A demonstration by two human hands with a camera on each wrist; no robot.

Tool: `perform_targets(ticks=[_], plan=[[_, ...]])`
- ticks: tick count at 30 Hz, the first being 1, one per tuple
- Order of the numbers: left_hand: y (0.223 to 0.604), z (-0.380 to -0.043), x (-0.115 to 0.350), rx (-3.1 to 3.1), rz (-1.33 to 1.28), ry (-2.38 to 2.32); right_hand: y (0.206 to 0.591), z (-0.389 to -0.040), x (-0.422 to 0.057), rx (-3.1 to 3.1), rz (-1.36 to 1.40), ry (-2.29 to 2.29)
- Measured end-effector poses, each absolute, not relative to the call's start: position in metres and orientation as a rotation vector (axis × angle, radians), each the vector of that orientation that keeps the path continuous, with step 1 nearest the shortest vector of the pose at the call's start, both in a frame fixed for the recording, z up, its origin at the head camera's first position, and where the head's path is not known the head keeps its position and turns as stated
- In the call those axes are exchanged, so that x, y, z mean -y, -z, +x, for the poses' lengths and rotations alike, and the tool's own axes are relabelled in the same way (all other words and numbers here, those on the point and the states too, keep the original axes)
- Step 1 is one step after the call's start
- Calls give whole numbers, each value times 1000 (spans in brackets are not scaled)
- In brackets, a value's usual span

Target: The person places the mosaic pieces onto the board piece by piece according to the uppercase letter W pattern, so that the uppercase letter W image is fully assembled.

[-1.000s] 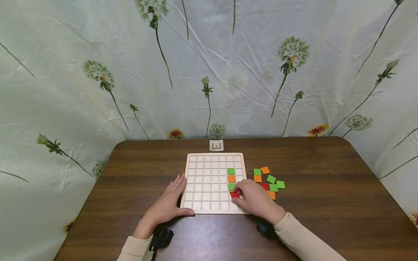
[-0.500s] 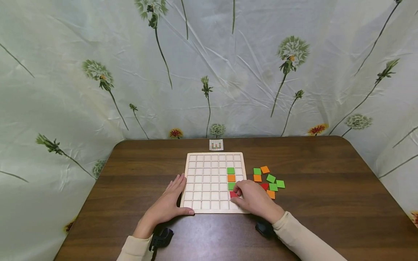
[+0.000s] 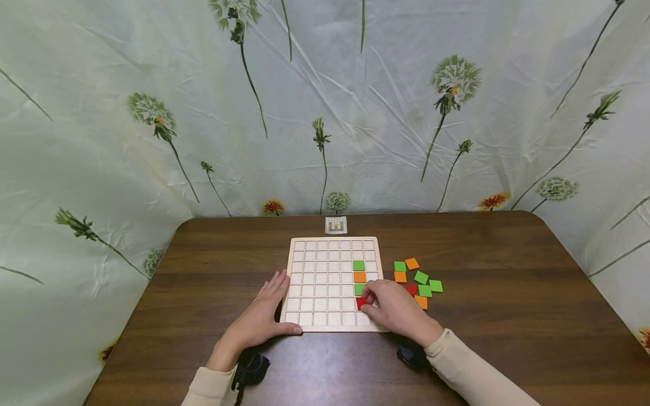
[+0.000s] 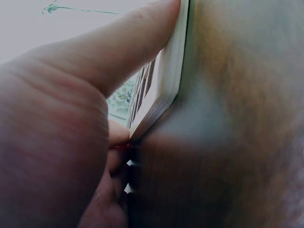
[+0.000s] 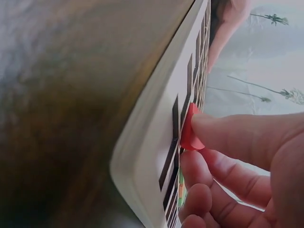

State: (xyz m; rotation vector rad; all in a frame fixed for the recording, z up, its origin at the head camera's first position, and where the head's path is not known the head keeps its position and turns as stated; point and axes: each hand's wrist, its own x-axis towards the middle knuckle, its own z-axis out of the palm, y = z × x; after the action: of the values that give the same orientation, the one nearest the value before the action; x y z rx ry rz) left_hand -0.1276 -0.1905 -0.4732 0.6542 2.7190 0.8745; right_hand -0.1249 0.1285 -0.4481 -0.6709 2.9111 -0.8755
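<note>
A pale wooden grid board [image 3: 321, 305] lies flat on the table. My left hand [image 3: 260, 313] rests along its left edge, fingers extended, with the thumb [image 4: 142, 33] on the near left corner. My right hand [image 3: 398, 307], over the board's right side, pinches a red square tile [image 5: 192, 129] between thumb and fingers. The tile [image 3: 361, 304] is at a cell in the column of placed tiles, just nearer than a green tile [image 3: 359, 289]. Farther up that column sit an orange tile [image 3: 359, 277] and another green tile [image 3: 358, 265].
Several loose green, orange and red tiles [image 3: 424, 291] are scattered on the brown table [image 3: 497, 270] right of the board. A small pattern card [image 3: 336, 225] lies beyond its far edge. Behind the table hangs a floral cloth [image 3: 376, 141].
The red tile in my right hand has shifted slightly left and turned to line up more with the grid. My left hand keeps its place on the board.
</note>
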Motion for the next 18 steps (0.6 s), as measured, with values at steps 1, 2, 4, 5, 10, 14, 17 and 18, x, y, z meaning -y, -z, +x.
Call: perform_targets(ticks=[1,2,4,5,10,14,17,18], plan=[[473,-128,190,-2718,653,-874,448,-125,-129,-2900,-671,890],[473,-128,190,-2717,652,-873,448,-126,-129,-2889,-668,904],[473,-128,190,-2716,650,-872,449,-127,-130,-2857,-654,929],[473,-128,190,-2715,648,-872,449,-127,-130,-2836,-649,944],[472,-127,190,-2714,648,-874,452,-130,-135,-2762,-662,995],[471,-127,190,-2720,657,-876,453,-132,-138,-2752,-663,1001],[471,-128,190,-2723,662,-877,451,-133,-137,-2752,-628,990],[471,-128,190,-2723,662,-877,451,-133,-137,-2753,-617,985]])
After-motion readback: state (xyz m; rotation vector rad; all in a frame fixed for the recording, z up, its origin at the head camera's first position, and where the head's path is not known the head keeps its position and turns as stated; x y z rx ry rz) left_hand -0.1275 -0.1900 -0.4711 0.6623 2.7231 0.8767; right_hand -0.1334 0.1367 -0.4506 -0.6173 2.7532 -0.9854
